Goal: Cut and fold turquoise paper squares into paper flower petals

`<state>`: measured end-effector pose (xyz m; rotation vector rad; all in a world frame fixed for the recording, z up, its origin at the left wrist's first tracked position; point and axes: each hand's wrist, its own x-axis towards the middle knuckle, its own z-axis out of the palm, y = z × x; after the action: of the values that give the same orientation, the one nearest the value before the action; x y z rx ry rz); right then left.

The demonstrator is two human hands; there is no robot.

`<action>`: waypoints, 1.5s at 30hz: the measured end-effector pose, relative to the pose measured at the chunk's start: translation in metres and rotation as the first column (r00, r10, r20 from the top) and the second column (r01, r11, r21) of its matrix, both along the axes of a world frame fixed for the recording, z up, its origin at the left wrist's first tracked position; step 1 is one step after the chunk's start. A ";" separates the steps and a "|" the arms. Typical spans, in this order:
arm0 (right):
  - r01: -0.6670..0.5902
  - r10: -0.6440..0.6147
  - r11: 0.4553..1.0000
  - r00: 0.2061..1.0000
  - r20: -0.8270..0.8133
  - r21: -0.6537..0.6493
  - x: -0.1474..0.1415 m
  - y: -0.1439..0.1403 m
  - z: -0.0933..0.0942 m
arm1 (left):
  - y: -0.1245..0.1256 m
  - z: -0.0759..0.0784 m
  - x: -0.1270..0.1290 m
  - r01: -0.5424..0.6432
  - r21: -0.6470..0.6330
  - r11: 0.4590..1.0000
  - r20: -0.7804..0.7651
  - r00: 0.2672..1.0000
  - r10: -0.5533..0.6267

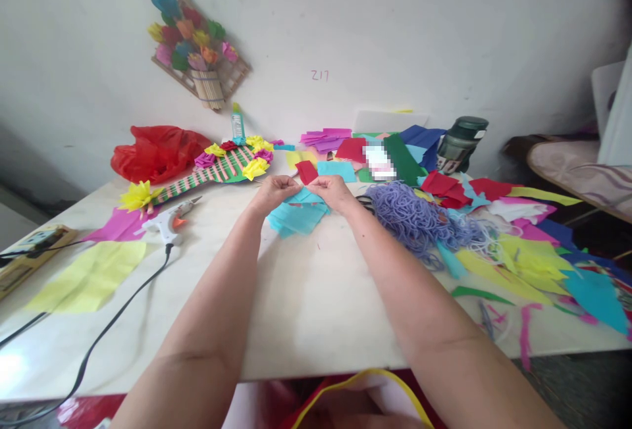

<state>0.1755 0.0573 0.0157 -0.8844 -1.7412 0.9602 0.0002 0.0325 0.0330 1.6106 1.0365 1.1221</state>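
My left hand (278, 193) and my right hand (332, 190) meet over the middle of the table, fingers closed in a pinch. Between them they hold a piece of light-blue crepe paper (311, 198) by its upper edge. Below it, more light-blue crepe paper (296, 218) lies on the tabletop; where one piece ends and the other begins is hard to tell. Just beyond my fingertips lie a small red paper piece (306, 172) and a light-blue rectangle of paper (336, 171).
On the left are a corded glue gun (168, 222), a power strip (37, 251), yellow paper (89, 277) and a flower-trimmed craft (212, 176). A purple yarn heap (405, 218), paper scraps (523, 264) and a dark bottle (461, 145) stand right. A flower decoration (197, 47) hangs on the wall.
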 end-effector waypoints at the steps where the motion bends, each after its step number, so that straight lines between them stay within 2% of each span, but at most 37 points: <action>1: 0.005 -0.005 1.000 1.000 -0.004 0.000 0.000 0.000 0.000 | 0.000 0.000 0.001 0.000 0.002 1.000 0.002 1.000 0.000; 5: -0.006 0.004 0.999 0.998 -0.056 -0.043 -0.002 -0.005 0.004 | -0.001 0.001 0.003 -0.010 0.018 1.000 0.008 1.000 0.010; 9: -0.028 0.015 0.994 0.993 -0.119 -0.107 -0.001 -0.011 0.009 | -0.003 0.002 0.001 -0.005 -0.028 1.000 0.050 0.999 0.006; 14: -0.043 0.033 0.994 0.994 -0.101 -0.096 0.003 -0.012 0.011 | -0.002 0.002 -0.001 0.007 -0.051 0.999 0.096 0.995 -0.002; 20: -0.078 0.050 0.976 0.989 -0.138 -0.206 -0.001 -0.013 0.009 | -0.003 0.004 0.002 0.049 -0.052 0.997 0.085 0.995 -0.045; 29: -0.029 -0.009 0.977 0.984 -0.178 -0.210 -0.004 -0.017 0.014 | 0.002 -0.001 -0.002 -0.072 -0.032 0.997 0.232 0.970 0.078; 33: -0.044 0.007 0.978 0.983 -0.182 -0.204 -0.004 -0.015 0.011 | 0.001 -0.001 0.000 -0.008 -0.092 0.996 0.203 0.979 0.026; 37: -0.114 0.075 0.968 0.981 -0.178 -0.222 -0.003 -0.012 0.007 | 0.001 -0.002 0.001 0.048 -0.111 0.993 0.151 0.988 -0.031; 42: -0.139 0.060 0.941 0.966 -0.253 -0.307 0.005 -0.013 0.012 | 0.003 -0.003 0.000 -0.009 -0.049 0.999 0.173 0.985 0.017; 45: -0.117 0.033 0.933 0.969 -0.243 -0.340 0.009 -0.013 0.015 | 0.003 -0.003 0.000 -0.038 -0.048 0.998 0.157 0.987 0.045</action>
<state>0.1841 0.0444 0.0307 -0.8903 -1.4328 1.4006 0.0005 0.0353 0.0300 1.4459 0.9884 1.2251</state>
